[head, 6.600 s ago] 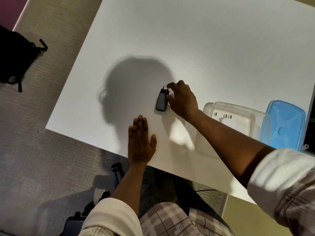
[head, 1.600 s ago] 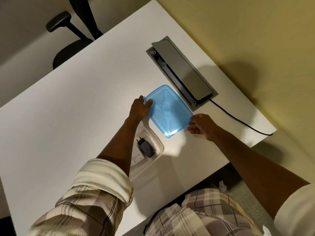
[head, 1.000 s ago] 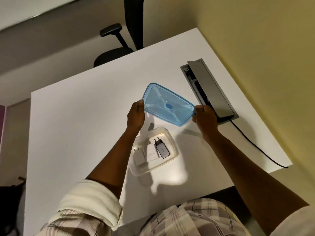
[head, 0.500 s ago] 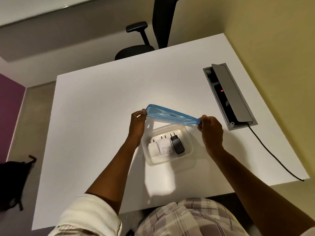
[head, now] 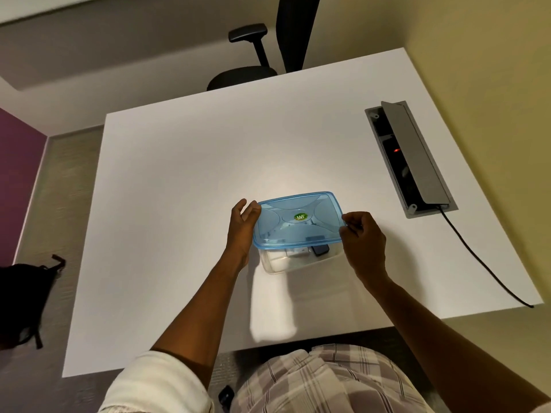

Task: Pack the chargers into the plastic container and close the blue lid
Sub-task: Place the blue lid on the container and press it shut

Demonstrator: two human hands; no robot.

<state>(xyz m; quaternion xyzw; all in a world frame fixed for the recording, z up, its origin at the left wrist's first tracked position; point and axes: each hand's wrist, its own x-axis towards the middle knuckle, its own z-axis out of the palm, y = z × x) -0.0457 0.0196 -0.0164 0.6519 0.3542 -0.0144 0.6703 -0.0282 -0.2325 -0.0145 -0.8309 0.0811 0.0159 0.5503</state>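
The clear plastic container (head: 293, 263) stands on the white table near its front middle. The translucent blue lid (head: 298, 220), with a green sticker in its centre, lies over the container's top. My left hand (head: 242, 228) grips the lid's left edge and my right hand (head: 362, 238) grips its right edge. Through the clear front wall I see white chargers (head: 293, 251) and a black charger (head: 320, 249) inside. Whether the lid is pressed fully onto the rim I cannot tell.
A grey cable box (head: 410, 158) with its flap raised is set into the white table (head: 179, 189) at the right, and a black cord (head: 483, 263) runs from it over the edge. A black office chair (head: 259, 55) stands beyond the far edge. A black bag (head: 24, 299) lies on the floor at left.
Both hands have lowered the blue lid from a tilted hold above the container down onto its top. The chargers now show only through the front wall.
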